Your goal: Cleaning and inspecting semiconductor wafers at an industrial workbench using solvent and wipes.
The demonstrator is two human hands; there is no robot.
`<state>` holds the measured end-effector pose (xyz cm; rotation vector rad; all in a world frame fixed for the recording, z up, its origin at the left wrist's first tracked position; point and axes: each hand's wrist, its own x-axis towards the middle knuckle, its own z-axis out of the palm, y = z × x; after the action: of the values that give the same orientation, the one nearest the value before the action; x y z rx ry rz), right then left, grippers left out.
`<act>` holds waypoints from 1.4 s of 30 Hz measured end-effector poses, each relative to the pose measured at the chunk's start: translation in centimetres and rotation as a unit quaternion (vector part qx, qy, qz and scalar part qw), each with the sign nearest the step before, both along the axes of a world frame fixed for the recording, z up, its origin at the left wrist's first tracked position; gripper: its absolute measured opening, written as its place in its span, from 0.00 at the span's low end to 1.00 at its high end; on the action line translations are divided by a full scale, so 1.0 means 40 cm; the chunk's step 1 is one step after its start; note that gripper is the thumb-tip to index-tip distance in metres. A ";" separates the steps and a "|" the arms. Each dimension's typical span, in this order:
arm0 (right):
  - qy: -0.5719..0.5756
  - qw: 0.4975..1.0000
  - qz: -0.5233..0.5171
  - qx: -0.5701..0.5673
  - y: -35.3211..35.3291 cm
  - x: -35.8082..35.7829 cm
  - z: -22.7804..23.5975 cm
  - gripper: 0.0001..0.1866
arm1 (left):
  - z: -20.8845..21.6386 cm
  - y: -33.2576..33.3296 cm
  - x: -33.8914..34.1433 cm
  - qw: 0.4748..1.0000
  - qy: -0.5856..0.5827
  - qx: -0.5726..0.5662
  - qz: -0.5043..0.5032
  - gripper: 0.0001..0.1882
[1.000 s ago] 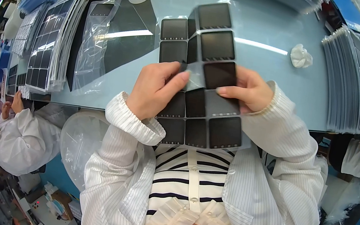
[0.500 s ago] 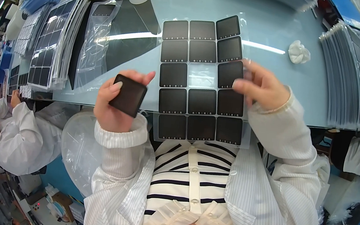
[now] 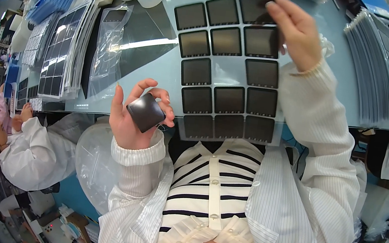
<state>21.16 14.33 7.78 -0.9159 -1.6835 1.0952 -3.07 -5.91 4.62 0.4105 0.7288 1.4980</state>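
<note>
Black glossy square (image 3: 146,112) sits left of the pocket sheet (image 3: 226,71), left hand's (image 3: 126,129) fingers curled round it, looks light, stiff, slippery, likely best edge-held; right hand's (image 3: 300,34) fingers clamp the sheet's top-right corner.

Loose wht overshirt (image 3: 275,217) w/ thin dk lengthwise pinstripes, worn open in front. L sleeve (image 3: 135,180) ends in a wide, gathered-looking wht cuff (image 3: 138,151); R sleeve (image 3: 331,155) in same fabric, long too. Underneath, cream top (image 3: 188,198) w/ blk horiz. stripes, plain cream placket (image 3: 215,199) down ctr w/ sm. rnd btns (image 3: 215,182), plus cream frilled trim (image 3: 183,229) nr neck. L hand (image 3: 126,129) & R hand (image 3: 300,36) bare.
</note>
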 end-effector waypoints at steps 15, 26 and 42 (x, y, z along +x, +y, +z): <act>0.499 0.837 0.207 0.090 -0.047 0.029 0.150 0.12 | -0.016 0.022 0.080 0.918 0.387 0.088 0.002 0.10; 0.325 0.930 -0.165 0.045 -0.104 0.071 0.236 0.10 | 0.043 -0.047 0.077 0.910 0.408 0.065 -0.021 0.08; 0.300 0.948 -0.041 0.099 -0.074 0.158 0.207 0.11 | 0.048 -0.068 0.071 0.868 0.460 0.170 -0.074 0.07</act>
<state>27.47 11.36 16.08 -0.4510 -1.2068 0.9976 -0.21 -8.65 6.54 1.4811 1.1281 1.2334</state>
